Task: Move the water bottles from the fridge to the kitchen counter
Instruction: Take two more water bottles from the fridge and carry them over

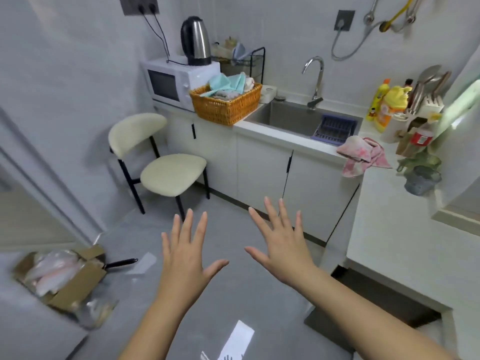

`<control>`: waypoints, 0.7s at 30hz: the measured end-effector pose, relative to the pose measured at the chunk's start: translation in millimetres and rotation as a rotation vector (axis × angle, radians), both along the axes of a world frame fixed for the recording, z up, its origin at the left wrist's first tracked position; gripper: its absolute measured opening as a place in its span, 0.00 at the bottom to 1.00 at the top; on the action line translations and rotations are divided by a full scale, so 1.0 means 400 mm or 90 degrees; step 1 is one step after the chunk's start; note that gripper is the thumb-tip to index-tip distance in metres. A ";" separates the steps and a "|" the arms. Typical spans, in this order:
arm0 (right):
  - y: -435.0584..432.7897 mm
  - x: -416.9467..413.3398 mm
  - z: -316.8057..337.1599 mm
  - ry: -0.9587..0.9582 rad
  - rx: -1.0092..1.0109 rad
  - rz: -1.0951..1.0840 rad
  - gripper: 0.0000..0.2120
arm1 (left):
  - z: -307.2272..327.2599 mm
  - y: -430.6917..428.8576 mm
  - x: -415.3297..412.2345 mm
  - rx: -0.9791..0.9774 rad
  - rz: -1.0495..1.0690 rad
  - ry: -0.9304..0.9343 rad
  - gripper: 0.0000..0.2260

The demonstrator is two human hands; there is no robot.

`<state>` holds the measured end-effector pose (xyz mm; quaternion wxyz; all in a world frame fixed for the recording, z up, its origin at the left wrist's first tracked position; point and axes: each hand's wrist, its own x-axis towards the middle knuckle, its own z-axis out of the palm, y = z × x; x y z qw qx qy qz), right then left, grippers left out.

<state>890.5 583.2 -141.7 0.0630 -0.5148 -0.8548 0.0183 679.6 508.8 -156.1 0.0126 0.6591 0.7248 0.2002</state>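
Observation:
My left hand (185, 258) and my right hand (281, 244) are stretched out side by side over the grey floor, palms down, fingers spread, holding nothing. The white kitchen counter (291, 141) runs from the microwave to the right corner, beyond my hands. A bottle with a red label (422, 137) stands among other items at the counter's right end, partly hidden. At the far right edge a white panel (465, 105) shows, possibly a fridge door; I cannot tell. No fridge interior is in view.
A cream chair (166, 165) stands left of the cabinets. A wicker basket (226, 105), microwave (176, 84), kettle (196, 41), sink (298, 118), pink cloth (362, 155) and detergent bottles (387, 105) occupy the counter. A cardboard box (62, 276) lies on the floor, left.

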 end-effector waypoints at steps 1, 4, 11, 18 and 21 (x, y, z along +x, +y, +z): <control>-0.026 -0.050 -0.006 0.004 0.000 0.018 0.38 | -0.003 -0.042 -0.045 -0.004 0.019 0.004 0.46; -0.099 -0.195 -0.023 -0.010 -0.014 0.071 0.39 | -0.006 -0.164 -0.170 -0.019 0.082 0.010 0.45; -0.206 -0.494 -0.016 -0.025 -0.007 0.290 0.38 | 0.017 -0.393 -0.383 -0.035 0.289 -0.030 0.45; -0.261 -0.726 -0.030 -0.023 -0.028 0.517 0.39 | 0.028 -0.537 -0.498 -0.036 0.476 -0.058 0.45; -0.278 -0.807 -0.025 -0.028 -0.028 0.591 0.39 | 0.030 -0.586 -0.540 -0.027 0.544 -0.056 0.45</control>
